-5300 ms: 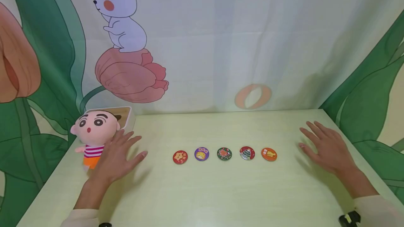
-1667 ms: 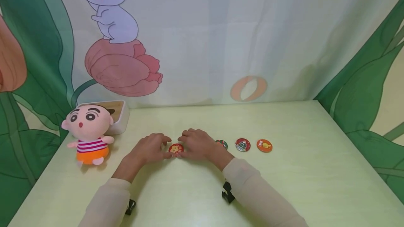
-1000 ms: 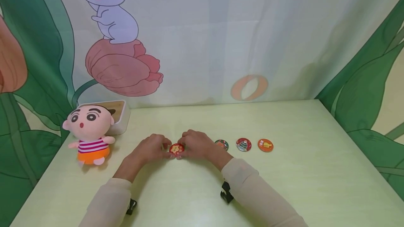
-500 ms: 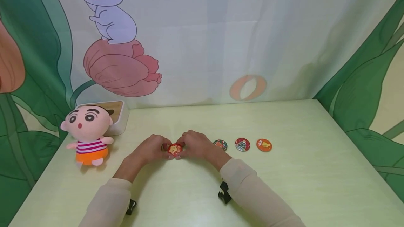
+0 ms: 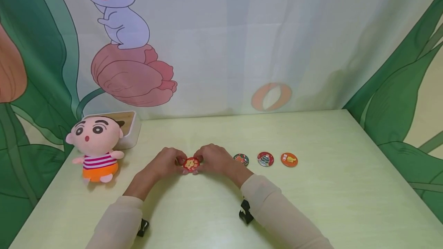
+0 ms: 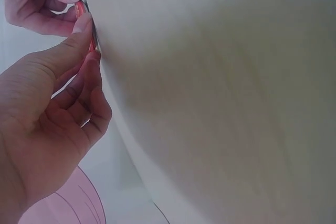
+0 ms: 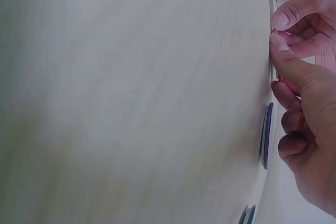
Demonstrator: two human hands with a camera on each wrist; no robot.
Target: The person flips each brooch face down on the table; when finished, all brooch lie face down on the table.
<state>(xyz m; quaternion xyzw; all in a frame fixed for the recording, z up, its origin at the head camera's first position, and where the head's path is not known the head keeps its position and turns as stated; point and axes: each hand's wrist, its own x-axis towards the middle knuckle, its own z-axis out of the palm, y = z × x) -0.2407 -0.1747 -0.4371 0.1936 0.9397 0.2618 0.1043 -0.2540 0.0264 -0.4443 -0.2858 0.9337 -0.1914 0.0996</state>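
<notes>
A round red badge (image 5: pixel 191 164) with a yellow figure lies between both hands at the left end of a row of badges. My left hand (image 5: pixel 169 161) pinches its left edge, and my right hand (image 5: pixel 215 160) pinches the right edge, thumbs at the near side. Edge-on in the left wrist view, the red badge (image 6: pixel 92 38) shows between the fingertips. A purple badge (image 7: pixel 268 137) appears beside the right hand in the right wrist view; that hand hides it in the head view. Past the right wrist lies a partly covered green badge (image 5: pixel 242 159).
A red badge with a tree (image 5: pixel 265 159) and an orange badge (image 5: pixel 288 160) continue the row rightward. At the left, a plush doll (image 5: pixel 100 153) leans before a white box (image 5: pixel 133 137) with a tan inside. A printed curtain (image 5: pixel 214 49) hangs behind the pale table (image 5: pixel 311 203).
From apart at either side of the table, both hands have come together at the red badge. Their fingers have since closed on its edges, and lately they have barely moved.
</notes>
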